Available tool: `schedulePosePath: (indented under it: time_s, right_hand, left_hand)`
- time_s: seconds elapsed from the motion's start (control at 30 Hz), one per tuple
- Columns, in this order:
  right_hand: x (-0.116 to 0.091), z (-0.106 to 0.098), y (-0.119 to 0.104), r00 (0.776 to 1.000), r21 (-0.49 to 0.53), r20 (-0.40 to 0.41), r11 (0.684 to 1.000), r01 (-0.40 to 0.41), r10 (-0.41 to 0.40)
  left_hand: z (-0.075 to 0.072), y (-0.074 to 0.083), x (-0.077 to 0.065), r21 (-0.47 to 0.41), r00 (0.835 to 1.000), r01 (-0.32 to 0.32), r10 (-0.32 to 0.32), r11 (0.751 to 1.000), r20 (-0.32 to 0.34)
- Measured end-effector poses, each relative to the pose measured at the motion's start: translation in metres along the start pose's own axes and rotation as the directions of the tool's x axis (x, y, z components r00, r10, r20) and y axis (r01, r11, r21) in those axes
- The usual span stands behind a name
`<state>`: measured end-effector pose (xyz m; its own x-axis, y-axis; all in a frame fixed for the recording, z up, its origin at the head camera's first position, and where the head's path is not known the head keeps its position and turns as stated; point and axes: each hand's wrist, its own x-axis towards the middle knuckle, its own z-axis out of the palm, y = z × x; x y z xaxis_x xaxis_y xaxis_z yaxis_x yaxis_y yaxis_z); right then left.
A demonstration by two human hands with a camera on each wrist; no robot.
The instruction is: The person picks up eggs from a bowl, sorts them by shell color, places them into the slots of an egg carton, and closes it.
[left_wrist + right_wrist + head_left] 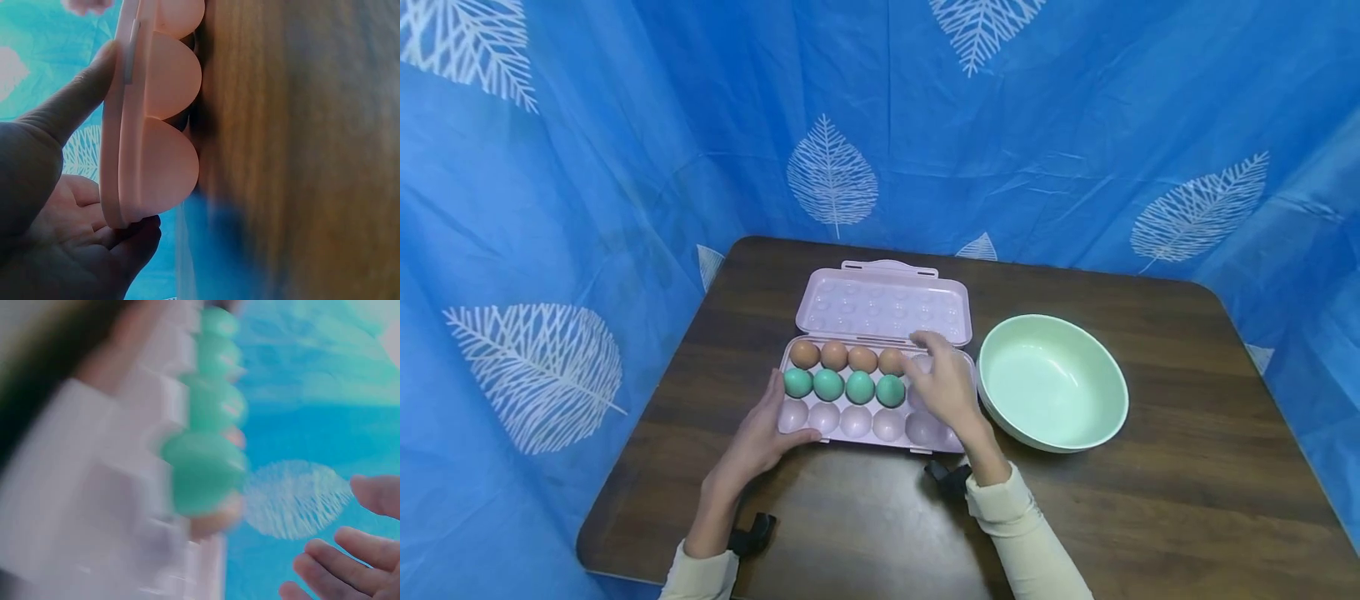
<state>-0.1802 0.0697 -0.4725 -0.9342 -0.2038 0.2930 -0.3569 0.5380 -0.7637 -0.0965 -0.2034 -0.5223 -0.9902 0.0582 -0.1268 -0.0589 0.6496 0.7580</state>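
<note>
A pale pink plastic egg carton [951,443] lies on the table with its lid [887,304] raised at the back. Brown eggs [833,356] sit in its back row and green eggs [860,387] in the middle row, all toward the left. Pale round cups show along the front row. My left hand [762,433] grips the carton's left end, thumb on the front edge and fingers around the end. Above the right part of the carton is my right hand [946,385], fingers spread and holding nothing. In the right wrist view its fingers [340,565] stand apart from the green eggs.
A light green bowl [1052,383] stands close to the carton's right end. The dark wooden table [1195,467] has rounded corners. Blue curtains [910,183] with white leaf prints hang behind it and at both sides.
</note>
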Motion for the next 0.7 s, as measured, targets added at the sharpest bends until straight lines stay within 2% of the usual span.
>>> schedulePosePath:
  time_s: [0.07,0.13,0.23,0.37,0.47,0.53,0.63,0.7]
  right_hand:
    - [0.019,-0.009,-0.001,0.998,0.121,-0.040,0.991,-0.051,0.056]
    - [0.039,-0.016,0.003,0.989,0.227,-0.069,0.967,-0.112,0.131]
    - [0.066,-0.022,0.015,0.959,0.288,-0.105,0.931,-0.224,0.263]
    - [0.091,-0.022,0.036,0.902,0.244,-0.088,0.887,-0.393,0.424]
    - [0.101,-0.019,0.050,0.867,0.176,-0.040,0.857,-0.484,0.497]
    - [0.104,-0.017,0.056,0.858,0.101,-0.001,0.854,-0.511,0.514]
    - [0.106,-0.014,0.063,0.865,0.009,0.055,0.866,-0.499,0.498]
    - [0.107,-0.012,0.065,0.870,-0.018,0.080,0.873,-0.487,0.487]
  left_hand:
    - [0.000,0.000,0.000,-0.003,1.000,0.004,-0.004,1.000,-0.001]
    - [0.000,-0.001,0.000,-0.003,1.000,0.006,-0.006,1.000,0.000]
    - [0.000,0.000,0.001,0.000,1.000,0.004,-0.004,1.000,0.002]
    - [-0.001,0.001,0.002,0.007,1.000,0.005,-0.005,1.000,0.005]
    - [-0.001,0.000,0.002,0.010,1.000,0.011,-0.011,1.000,0.008]
    - [-0.002,0.000,0.002,0.015,1.000,0.014,-0.014,1.000,0.011]
    - [-0.002,-0.001,0.001,0.019,1.000,0.015,-0.015,1.000,0.009]
    - [-0.002,-0.001,0.001,0.019,1.000,0.015,-0.015,1.000,0.008]
